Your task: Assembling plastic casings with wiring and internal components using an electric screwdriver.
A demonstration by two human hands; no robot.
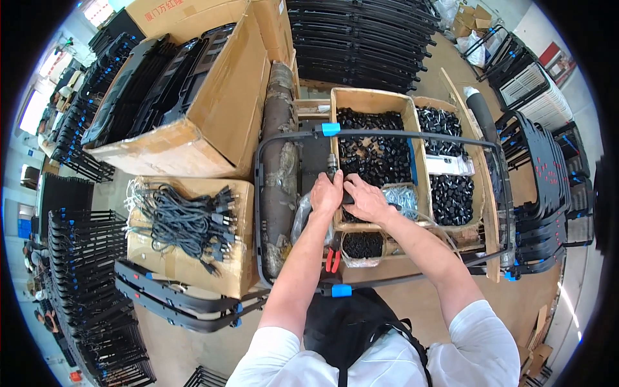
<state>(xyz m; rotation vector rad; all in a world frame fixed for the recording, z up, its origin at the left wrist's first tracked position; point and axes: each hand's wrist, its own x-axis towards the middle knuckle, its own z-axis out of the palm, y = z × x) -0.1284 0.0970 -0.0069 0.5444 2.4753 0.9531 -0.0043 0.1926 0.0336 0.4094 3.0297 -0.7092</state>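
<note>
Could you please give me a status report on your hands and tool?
Left hand closed on drill-like tool, just behind its metal chuck; right hand also on it. Chuck end pointing forward. Black frame's far bar just beyond.

Carries, on the dark surface (314, 151), a long wrapped roll (281, 174) down the left side. Holds a deep tan box (373, 92) at the middle, apart from the roll, then a narrower tan box (479, 187) just beside it on the right, flanked by a wooden slat (492, 251). Bears a small box (362, 262) at the near side, near red-handled pliers (336, 260); leaves contact beneath the pliers unclear.
</note>
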